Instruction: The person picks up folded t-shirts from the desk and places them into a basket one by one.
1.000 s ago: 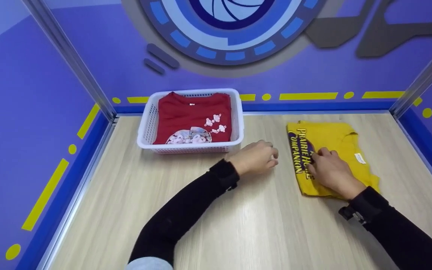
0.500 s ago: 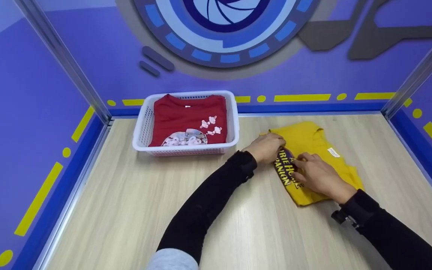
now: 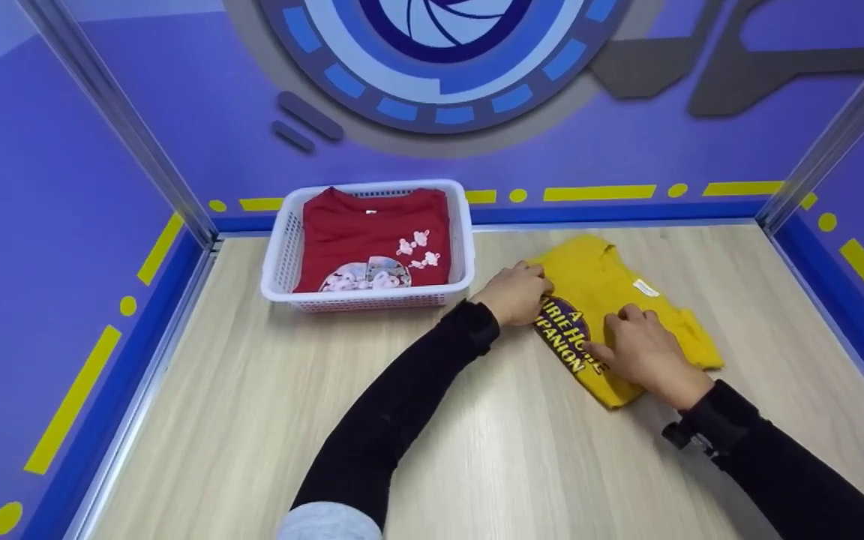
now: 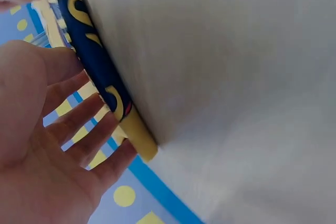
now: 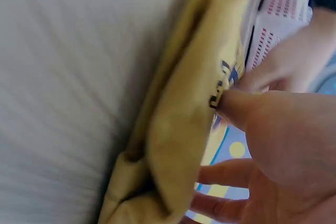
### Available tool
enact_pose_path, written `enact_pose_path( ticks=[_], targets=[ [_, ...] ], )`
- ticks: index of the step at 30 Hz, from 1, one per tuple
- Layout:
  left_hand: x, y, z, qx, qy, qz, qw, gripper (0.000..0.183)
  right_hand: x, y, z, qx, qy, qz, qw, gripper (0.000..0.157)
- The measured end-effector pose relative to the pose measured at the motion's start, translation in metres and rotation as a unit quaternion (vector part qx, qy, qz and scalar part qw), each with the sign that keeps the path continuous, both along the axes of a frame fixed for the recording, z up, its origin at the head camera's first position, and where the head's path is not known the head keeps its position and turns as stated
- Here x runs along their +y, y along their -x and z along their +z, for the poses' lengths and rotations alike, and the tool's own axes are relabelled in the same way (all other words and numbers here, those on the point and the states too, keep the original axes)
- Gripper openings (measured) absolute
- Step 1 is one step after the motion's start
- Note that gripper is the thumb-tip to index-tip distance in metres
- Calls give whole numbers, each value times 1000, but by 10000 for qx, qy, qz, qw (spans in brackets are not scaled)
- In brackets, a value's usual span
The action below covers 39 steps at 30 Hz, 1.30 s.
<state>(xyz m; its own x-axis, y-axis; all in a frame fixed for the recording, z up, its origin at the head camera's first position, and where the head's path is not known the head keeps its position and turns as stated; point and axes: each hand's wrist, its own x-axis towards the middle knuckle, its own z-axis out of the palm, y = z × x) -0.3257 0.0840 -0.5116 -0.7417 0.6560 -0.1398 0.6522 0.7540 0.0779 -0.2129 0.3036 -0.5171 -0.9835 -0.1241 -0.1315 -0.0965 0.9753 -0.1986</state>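
A folded yellow T-shirt (image 3: 589,274) lies on the table at right of centre, turned at an angle, its dark printed lettering along the left edge. My left hand (image 3: 514,294) is at its upper left corner; in the left wrist view, thumb and fairly straight fingers (image 4: 113,129) touch the folded edge. My right hand (image 3: 646,349) rests on the shirt's front, lower right of the print. The right wrist view has its thumb (image 5: 239,106) against the cloth beside the letters and its fingers spread over the top. Some fingertips are hidden in the head view.
A white plastic basket (image 3: 274,262) stands at the back left with a folded red T-shirt (image 3: 372,232) inside. Purple and blue printed panels (image 3: 432,142) enclose the wooden table (image 3: 477,450) at the back and sides.
My left hand has come right to the yellow T-shirt's edge. The shirt has shifted left and turned counter-clockwise under both hands. The head view has drifted slightly; the basket stays put.
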Motion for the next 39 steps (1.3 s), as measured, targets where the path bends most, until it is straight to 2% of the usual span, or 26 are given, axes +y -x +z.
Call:
enact_pose_path(
  ticks=[7,14,21,24,28,31,33,36,39],
  targets=[
    [-20,-20,-4,564,209,142,9981,38,8,29,7,-380,165,579,9975,75],
    [-18,-46,-12,1067,713,270,9914,47,12,56,16,-795,200,980,9918,73],
    [-34,-75,-10,802,939,519,9910,59,-7,74,17,-814,205,1539,9845,66],
    [-43,-87,-10,674,1011,628,9906,60,-18,74,15,-795,341,1764,9805,64],
    [-46,-97,-7,610,1005,693,9906,51,-20,69,10,-776,566,1832,9784,64],
    [-45,-98,-2,573,933,741,9912,39,-15,66,8,-762,808,1630,9804,63],
    [-44,-93,1,597,874,773,9914,37,-9,65,9,-617,956,1474,9825,61],
    [-43,-80,1,632,809,951,9902,42,3,67,10,-170,876,1214,9886,57],
    [-42,-63,-4,729,778,1220,9868,45,13,72,8,55,413,993,9942,54]
  ],
)
